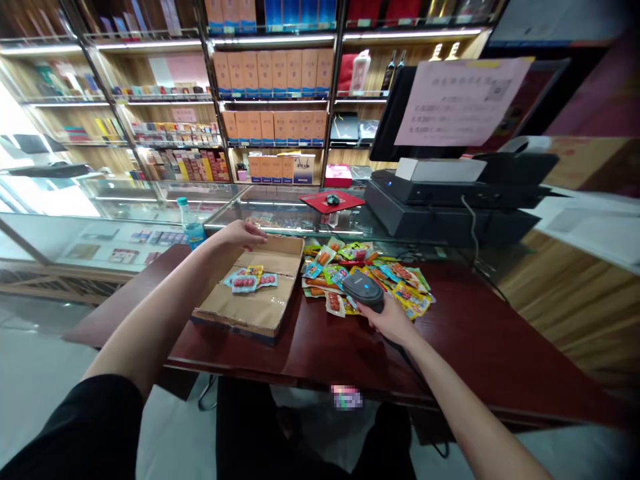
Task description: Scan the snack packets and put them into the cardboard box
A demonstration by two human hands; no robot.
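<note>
Your right hand [393, 321]: clenched around a corded handheld barcode scanner [363, 291], over a loose pile of snack packets [400, 280]. Your left hand [243, 235]: open, touching the far flap of a cardboard box [280, 247] holding more packets [249, 280]. Both on a dark red table [340, 353].

A shop: boxed goods on lit shelves [273, 87], glass display counter [150, 200], till [450, 207].

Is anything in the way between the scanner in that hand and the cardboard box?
Only something low: the right hand holds the handheld scanner over a pile of snack packets, which spreads across the dark red table to the box's side. Nothing tall stands between the scanner and the cardboard box.
</note>
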